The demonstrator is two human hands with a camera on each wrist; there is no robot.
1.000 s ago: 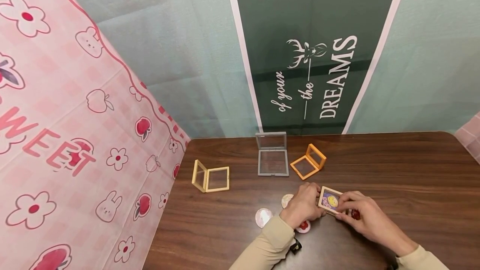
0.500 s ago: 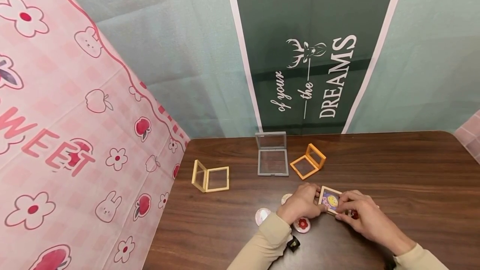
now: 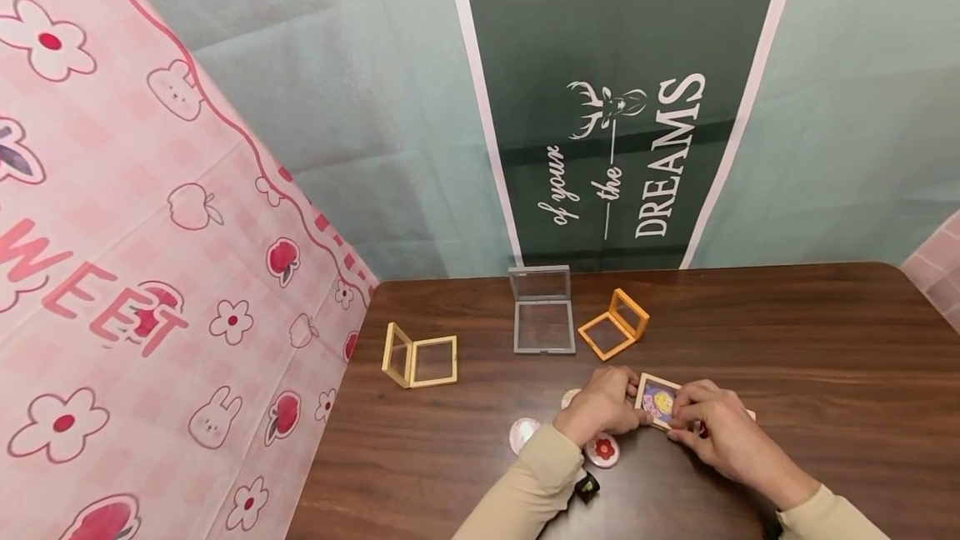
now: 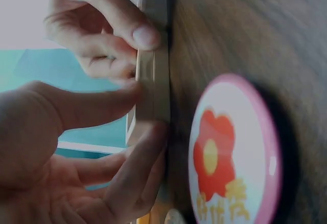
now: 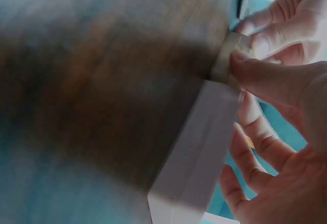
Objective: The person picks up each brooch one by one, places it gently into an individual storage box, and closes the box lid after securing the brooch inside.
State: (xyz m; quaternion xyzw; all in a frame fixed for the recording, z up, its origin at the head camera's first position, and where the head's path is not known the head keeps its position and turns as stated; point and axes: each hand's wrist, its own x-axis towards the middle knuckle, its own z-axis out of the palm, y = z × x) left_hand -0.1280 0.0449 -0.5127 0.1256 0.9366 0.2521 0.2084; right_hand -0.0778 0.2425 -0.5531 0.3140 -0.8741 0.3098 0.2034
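Note:
A small cream display frame (image 3: 657,401) with a yellow and purple picture behind its clear window lies on the table between both hands. My left hand (image 3: 603,402) pinches its left side; in the left wrist view the thumb and a finger press the cream edge (image 4: 153,91), where a seam shows. My right hand (image 3: 716,432) pinches the right side, its fingers covering part of the window. Beside my right hand is a pale box-like thing (image 5: 189,152), mostly hidden in the head view. A round badge (image 3: 602,450) with a red flower lies by my left wrist.
Another round badge (image 3: 523,436) lies left of my left hand, and one more (image 3: 570,397) is partly covered by it. Farther back stand opened frames: yellow (image 3: 433,359), grey (image 3: 544,326) and orange (image 3: 609,333). A green cloth (image 3: 405,148) hangs behind the table (image 3: 840,340).
My left thumb has come onto the frame's lower left corner and the left forearm has shifted left, uncovering more of the flower badge. My right fingers have slid slightly left over the window.

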